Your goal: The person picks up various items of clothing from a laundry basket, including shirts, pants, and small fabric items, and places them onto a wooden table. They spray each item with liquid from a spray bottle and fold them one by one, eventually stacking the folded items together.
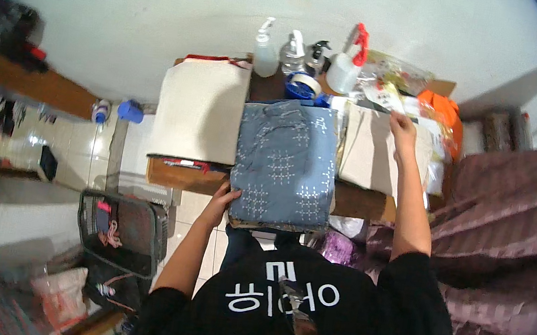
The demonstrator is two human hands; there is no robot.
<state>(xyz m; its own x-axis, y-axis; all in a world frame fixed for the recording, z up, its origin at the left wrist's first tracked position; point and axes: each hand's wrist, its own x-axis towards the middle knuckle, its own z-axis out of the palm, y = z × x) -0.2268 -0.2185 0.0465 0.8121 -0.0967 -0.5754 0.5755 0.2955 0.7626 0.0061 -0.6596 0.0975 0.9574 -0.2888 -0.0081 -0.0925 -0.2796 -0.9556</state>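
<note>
A stack of folded cloths topped by a blue-grey one with white stitched-looking motifs lies before me, overhanging the front edge of the wooden table. My left hand grips the stack's lower left edge, thumb on top and the other fingers mostly hidden. At the right lies a pile of cream folded cloth. Over its far edge is my right hand, fingers curled together; whether cloth is pinched between them is unclear. Another cream folded pile sits on the left.
Along the wall stand a pump bottle and a red-headed spray bottle. A tape roll rests in a blue holder. Plastic packets and an orange bag crowd the back right. A dark plastic basket stands lower left.
</note>
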